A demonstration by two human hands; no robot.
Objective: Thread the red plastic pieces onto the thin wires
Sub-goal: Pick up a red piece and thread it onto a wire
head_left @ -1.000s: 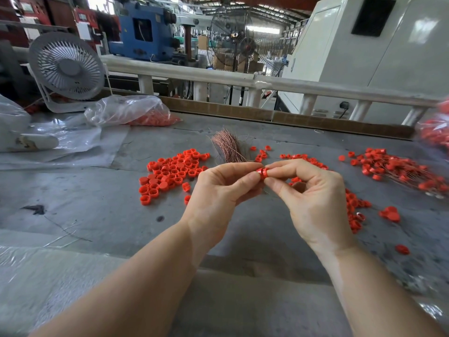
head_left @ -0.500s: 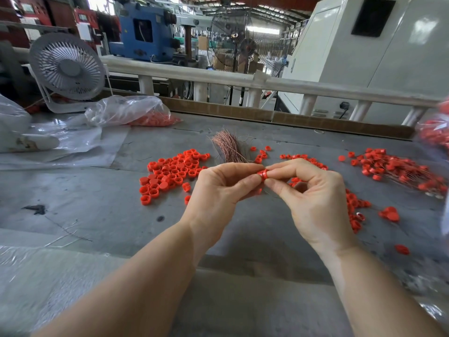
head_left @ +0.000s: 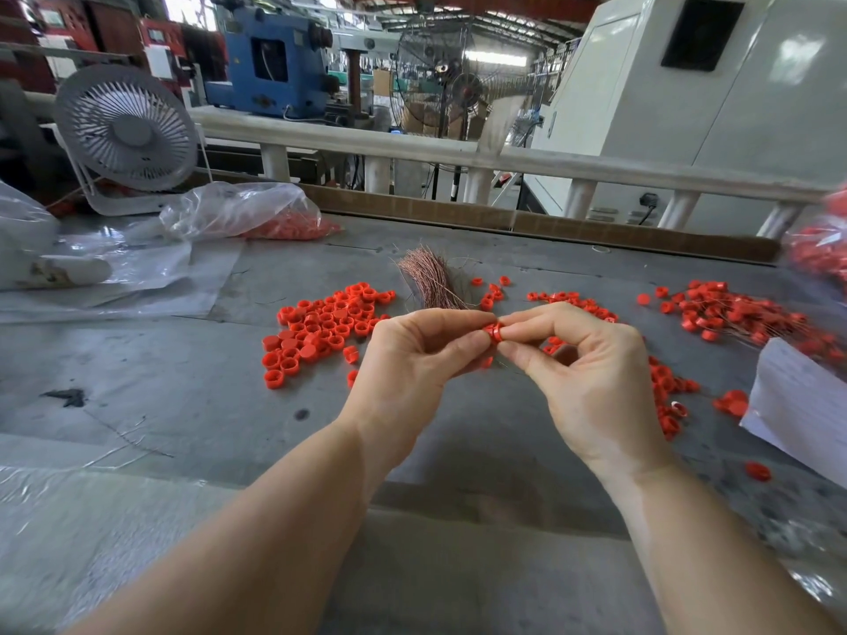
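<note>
A small red plastic ring (head_left: 494, 331) is pinched between my left hand (head_left: 415, 359) and my right hand (head_left: 591, 373), above the middle of the grey table (head_left: 183, 396). Both hands have thumb and forefinger curled on the ring. A thin wire is hardly visible under the fingers. A bundle of thin copper wires (head_left: 433, 281) lies on the table just beyond my hands. Loose red pieces lie in a pile (head_left: 321, 327) to the left. Red pieces on wires are heaped (head_left: 742, 318) at the right.
A white desk fan (head_left: 126, 135) stands at the back left beside a clear plastic bag (head_left: 247, 213) holding red pieces. A white sheet (head_left: 802, 405) enters at the right edge. A white railing (head_left: 458, 151) runs behind the table. More red pieces (head_left: 664, 401) lie under my right hand.
My hands have stayed in nearly the same place, still pinching the red ring. A white sheet has come into view at the right edge.
</note>
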